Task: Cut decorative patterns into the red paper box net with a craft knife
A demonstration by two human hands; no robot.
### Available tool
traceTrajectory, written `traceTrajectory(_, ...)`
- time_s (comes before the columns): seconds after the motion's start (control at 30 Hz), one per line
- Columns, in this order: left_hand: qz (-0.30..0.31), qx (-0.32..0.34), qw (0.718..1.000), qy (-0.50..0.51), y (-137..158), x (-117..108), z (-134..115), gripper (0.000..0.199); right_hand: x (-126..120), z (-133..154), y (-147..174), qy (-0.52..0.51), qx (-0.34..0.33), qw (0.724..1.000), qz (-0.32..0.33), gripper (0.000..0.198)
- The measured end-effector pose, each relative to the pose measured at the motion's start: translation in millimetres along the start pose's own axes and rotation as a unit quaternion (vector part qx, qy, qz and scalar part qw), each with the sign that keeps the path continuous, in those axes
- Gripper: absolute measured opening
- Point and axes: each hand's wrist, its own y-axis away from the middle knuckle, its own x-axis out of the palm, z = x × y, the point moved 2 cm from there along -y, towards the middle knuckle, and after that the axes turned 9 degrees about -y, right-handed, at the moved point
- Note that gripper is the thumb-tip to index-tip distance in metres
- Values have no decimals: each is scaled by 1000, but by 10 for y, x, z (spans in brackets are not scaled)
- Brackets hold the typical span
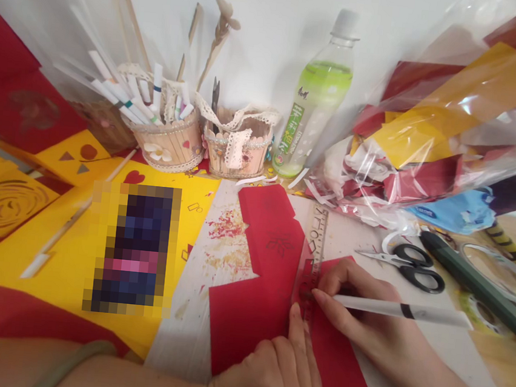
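A red card cut-out point(256, 333) with notched edges lies on a pale, scratched board; a leaf-like design is drawn on its upper part. Across the card runs a clear stencil ruler point(315, 248) with cut-out shapes. My left hand point(280, 369) rests at the bottom middle, its index finger stretched out against the ruler's lower end. In my right hand point(365, 316) is a slim white pen-like tool point(420, 313) with a dark band, pinched between thumb and fingers. Its tip meets the ruler's edge, and I cannot make out the tip's kind.
Yellow sheets point(66, 242) and a blurred-out patch lie left. Two decorated wooden pots point(167, 142), a green drink bottle point(315, 101) and a plastic bag of paper scraps point(408, 147) stand behind. Scissors point(415, 263), a dark green tool point(481, 288) and tape point(497, 271) lie right.
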Motion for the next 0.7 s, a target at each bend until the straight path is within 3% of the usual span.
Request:
traceTrajectory(0.2,-7,0,1000,2,-20,-6,8,19,1,6,31,70,-8,997,-14,19)
traceTrajectory(0.37,-33,-36,999,8,-71,-28,43,26,29,134,62,148,-47,988,24,22)
traceTrajectory(0.53,-41,-21,999,12,-94,-65,83,28,36,261,11,157,-44,985,47,25)
traceTrajectory(0.7,-43,-19,999,19,-77,-84,78,28,26,214,-13,119,7,992,48,27)
